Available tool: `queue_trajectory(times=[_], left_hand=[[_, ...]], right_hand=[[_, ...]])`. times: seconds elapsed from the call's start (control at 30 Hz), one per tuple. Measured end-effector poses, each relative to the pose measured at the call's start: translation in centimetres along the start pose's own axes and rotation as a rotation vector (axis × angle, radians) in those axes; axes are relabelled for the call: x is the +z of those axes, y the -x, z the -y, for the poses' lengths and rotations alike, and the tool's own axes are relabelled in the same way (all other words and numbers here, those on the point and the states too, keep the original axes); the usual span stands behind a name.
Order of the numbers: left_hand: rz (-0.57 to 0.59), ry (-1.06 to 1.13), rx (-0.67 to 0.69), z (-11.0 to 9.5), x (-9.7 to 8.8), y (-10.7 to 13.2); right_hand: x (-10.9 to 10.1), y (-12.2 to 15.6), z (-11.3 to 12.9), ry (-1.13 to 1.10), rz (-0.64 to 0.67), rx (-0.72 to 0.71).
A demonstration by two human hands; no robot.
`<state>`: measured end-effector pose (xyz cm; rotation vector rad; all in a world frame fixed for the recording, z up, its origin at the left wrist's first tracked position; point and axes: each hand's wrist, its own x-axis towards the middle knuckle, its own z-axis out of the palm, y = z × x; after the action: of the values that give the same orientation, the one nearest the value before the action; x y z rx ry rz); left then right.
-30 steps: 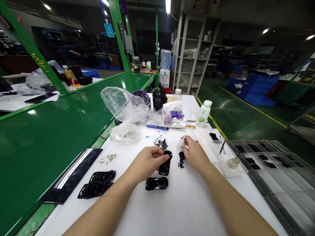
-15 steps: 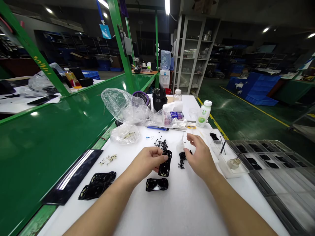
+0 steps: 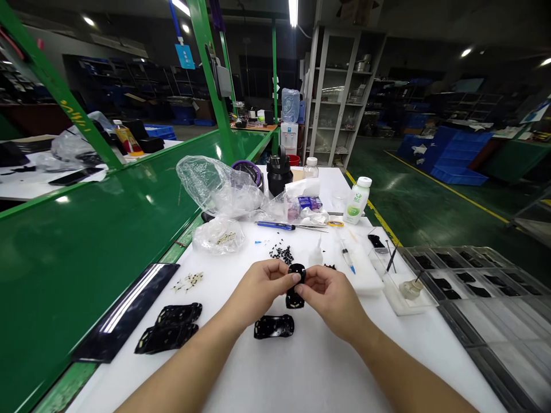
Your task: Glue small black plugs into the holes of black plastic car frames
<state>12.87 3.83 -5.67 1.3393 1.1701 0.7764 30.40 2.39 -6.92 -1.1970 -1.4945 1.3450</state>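
A black toy car body shell (image 3: 295, 299) is held upright between my two hands over the white table. My left hand (image 3: 266, 287) pinches its left edge between thumb and fingers. At the right edge, the thumb and fingers of my right hand (image 3: 330, 295) close on it; whether a small part is also between those fingertips is hidden. Another black car shell (image 3: 274, 326) lies just below on the table. Small black pieces (image 3: 282, 253) are scattered beyond my left hand, and a second pile (image 3: 330, 267) is mostly covered by my right hand.
More car shells (image 3: 167, 330) lie at left beside a dark glossy panel (image 3: 124, 312). Pale small parts (image 3: 188, 281) sit near a clear plastic bag (image 3: 219, 235). At right are a syringe (image 3: 348, 258), a clear tray with a small jar (image 3: 410, 288), and compartment trays (image 3: 467, 275).
My right hand has moved left and down from the black pieces to the car shell, its fingers closing. The held shell has shifted slightly right. The syringe has come into view.
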Motion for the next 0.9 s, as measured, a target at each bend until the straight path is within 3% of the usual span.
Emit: queue_trajectory(times=[0.13, 0.23, 0.3, 0.33, 0.4, 0.47, 0.53, 0.73, 0.83, 0.9], left_hand=[[-0.091, -0.230, 0.095, -1.1, -0.4, 0.6], [-0.445, -0.309, 0.227, -1.5, -1.9, 0.5], [-0.681, -0.346, 0.218, -1.4, -3.1, 0.1], [-0.743, -0.427, 0.196, -1.2, -3.5, -0.1], [-0.721, -0.703, 0.137, -0.8, -4.1, -0.4], [-0.567, -0.992, 0.049, -0.3, -4.2, -0.5], [-0.434, -1.138, -0.036, 0.2, -4.1, -0.6], [-0.386, -1.180, -0.081, 0.8, -4.0, -1.0], [-0.425, -1.100, -0.009, 0.5, -3.7, -1.1], [-0.365, -1.029, 0.068, 0.3, -3.5, -1.1]], right_hand=[[-0.4, 0.0, -0.2, -0.016, -0.066, -0.034], [-1.1, 0.1, -0.2, -0.002, -0.196, -0.126], [-1.7, 0.1, -0.1, -0.016, -0.295, -0.204], [-2.0, 0.1, -0.1, -0.030, -0.337, -0.234], [-2.5, 0.1, -0.1, -0.047, -0.392, -0.268], [-2.8, 0.1, -0.1, -0.051, -0.406, -0.277], [-3.1, 0.1, -0.1, -0.058, -0.407, -0.273], [-3.5, 0.4, 0.2, -0.015, -0.468, -0.308], [-3.8, 0.4, 0.3, 0.041, -0.517, -0.328], [-4.1, 0.3, 0.1, 0.064, -0.519, -0.333]])
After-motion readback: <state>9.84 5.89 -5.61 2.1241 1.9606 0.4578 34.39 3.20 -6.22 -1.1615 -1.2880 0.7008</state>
